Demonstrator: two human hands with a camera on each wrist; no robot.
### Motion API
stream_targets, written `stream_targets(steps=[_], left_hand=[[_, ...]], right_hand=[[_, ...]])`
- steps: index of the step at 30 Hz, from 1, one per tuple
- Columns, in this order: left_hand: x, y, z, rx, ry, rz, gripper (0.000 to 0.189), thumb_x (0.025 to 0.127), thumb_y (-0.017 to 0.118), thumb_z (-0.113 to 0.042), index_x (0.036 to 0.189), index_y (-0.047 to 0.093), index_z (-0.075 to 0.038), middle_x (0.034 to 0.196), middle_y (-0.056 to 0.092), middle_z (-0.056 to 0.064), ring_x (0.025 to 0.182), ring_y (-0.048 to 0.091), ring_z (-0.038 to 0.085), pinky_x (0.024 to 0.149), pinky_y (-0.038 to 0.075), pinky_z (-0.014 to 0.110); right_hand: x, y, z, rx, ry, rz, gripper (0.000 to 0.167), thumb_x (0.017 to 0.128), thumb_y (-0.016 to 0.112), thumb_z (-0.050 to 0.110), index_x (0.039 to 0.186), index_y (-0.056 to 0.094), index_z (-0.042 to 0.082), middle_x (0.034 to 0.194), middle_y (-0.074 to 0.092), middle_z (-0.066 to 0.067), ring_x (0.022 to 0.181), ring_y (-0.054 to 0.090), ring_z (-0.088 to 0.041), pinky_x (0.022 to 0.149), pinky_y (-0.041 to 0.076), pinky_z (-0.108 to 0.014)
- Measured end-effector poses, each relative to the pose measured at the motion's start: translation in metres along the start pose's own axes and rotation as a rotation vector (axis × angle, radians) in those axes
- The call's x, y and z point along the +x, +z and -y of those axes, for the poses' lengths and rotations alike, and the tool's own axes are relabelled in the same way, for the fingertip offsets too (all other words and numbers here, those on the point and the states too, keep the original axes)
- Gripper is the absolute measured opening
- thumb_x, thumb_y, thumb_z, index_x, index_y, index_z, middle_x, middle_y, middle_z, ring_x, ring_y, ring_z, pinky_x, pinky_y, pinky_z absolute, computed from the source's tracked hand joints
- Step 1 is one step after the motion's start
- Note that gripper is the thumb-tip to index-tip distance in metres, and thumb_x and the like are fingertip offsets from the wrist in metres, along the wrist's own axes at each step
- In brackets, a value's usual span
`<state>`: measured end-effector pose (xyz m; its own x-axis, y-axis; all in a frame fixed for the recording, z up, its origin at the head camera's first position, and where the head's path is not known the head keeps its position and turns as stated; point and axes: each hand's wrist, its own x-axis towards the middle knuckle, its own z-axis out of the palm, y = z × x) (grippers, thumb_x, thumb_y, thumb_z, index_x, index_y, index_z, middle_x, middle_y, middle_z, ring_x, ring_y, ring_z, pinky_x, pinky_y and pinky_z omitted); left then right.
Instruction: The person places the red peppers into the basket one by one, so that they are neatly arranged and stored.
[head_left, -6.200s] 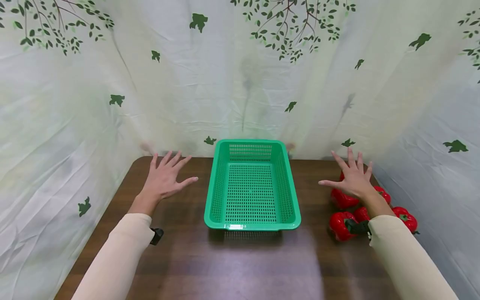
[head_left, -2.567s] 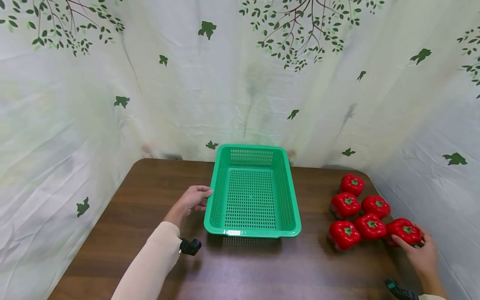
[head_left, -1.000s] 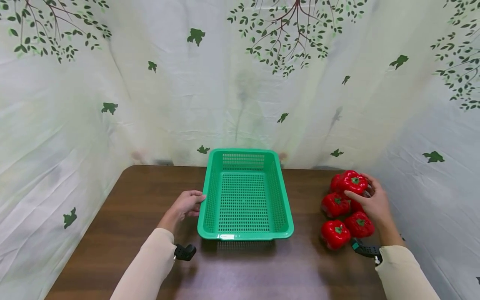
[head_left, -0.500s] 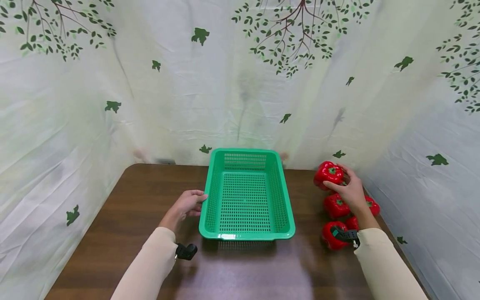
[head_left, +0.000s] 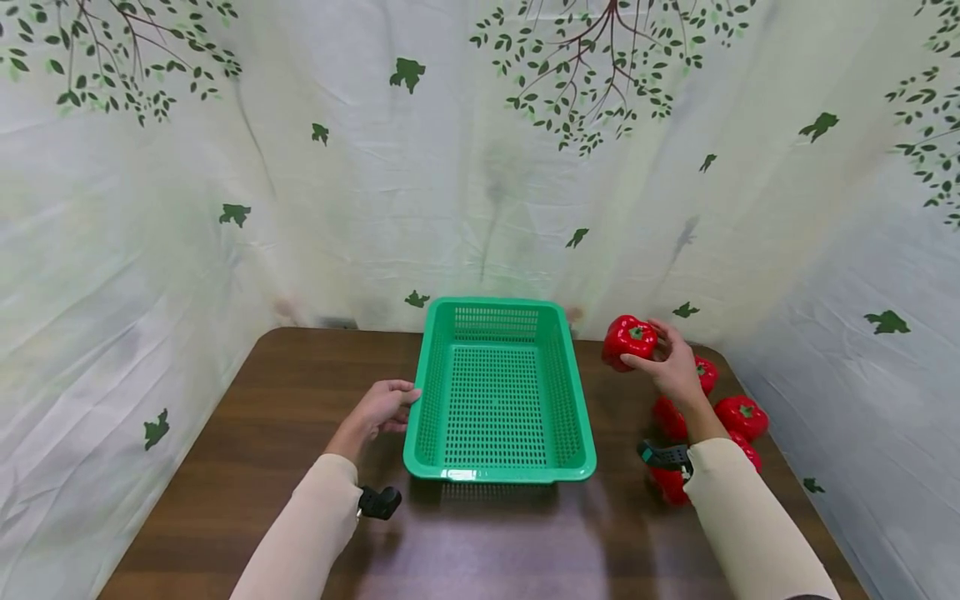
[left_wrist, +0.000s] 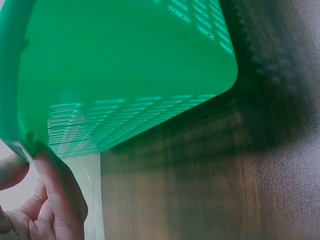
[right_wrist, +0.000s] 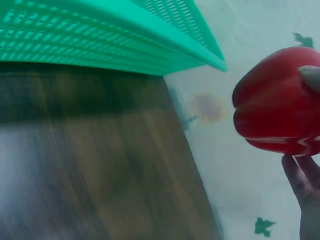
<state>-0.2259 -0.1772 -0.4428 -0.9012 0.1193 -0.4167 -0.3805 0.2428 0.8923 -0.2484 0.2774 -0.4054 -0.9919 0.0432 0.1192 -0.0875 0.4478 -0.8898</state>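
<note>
One pepper (head_left: 627,340), gripped by the right hand (head_left: 677,371), has moved away from the other peppers (head_left: 742,416) to near the basket (head_left: 498,476), on its right; the carry looks partly made. The left hand (head_left: 381,407) pinches the basket's left rim.

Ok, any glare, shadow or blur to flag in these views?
Head: largely sharp, with a pale sheen on the near table, a glint on the front rim of the basket and shadow beneath it; left wrist: basket shadow darkens the table; right wrist: table grain looks smeared, the held pepper rather dim.
</note>
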Motion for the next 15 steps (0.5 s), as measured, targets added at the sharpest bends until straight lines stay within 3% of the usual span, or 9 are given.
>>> stream_targets(steps=[4,15], left_hand=[[-0.001,0.001,-0.001,0.003,0.004,-0.013,0.036,0.1,0.052,-0.019,0.127,0.051,0.005,0.097,0.064,0.01,0.074,0.064,0.017,0.067,0.055,0.03],[0.0,0.003,0.001,0.008,0.002,-0.039,0.038,0.1,0.053,-0.02,0.128,0.051,0.005,0.098,0.062,0.011,0.073,0.062,0.018,0.064,0.056,0.03]], right_hand=[[0.005,0.011,0.003,0.037,0.003,0.02,0.079,0.087,0.073,0.024,0.149,0.027,0.005,0.148,0.035,-0.019,0.13,0.04,-0.039,0.101,0.041,-0.051],[0.023,0.046,0.018,0.053,-0.043,0.074,0.075,0.087,0.073,0.018,0.147,0.03,0.004,0.145,0.038,-0.02,0.124,0.045,-0.04,0.095,0.046,-0.053]])
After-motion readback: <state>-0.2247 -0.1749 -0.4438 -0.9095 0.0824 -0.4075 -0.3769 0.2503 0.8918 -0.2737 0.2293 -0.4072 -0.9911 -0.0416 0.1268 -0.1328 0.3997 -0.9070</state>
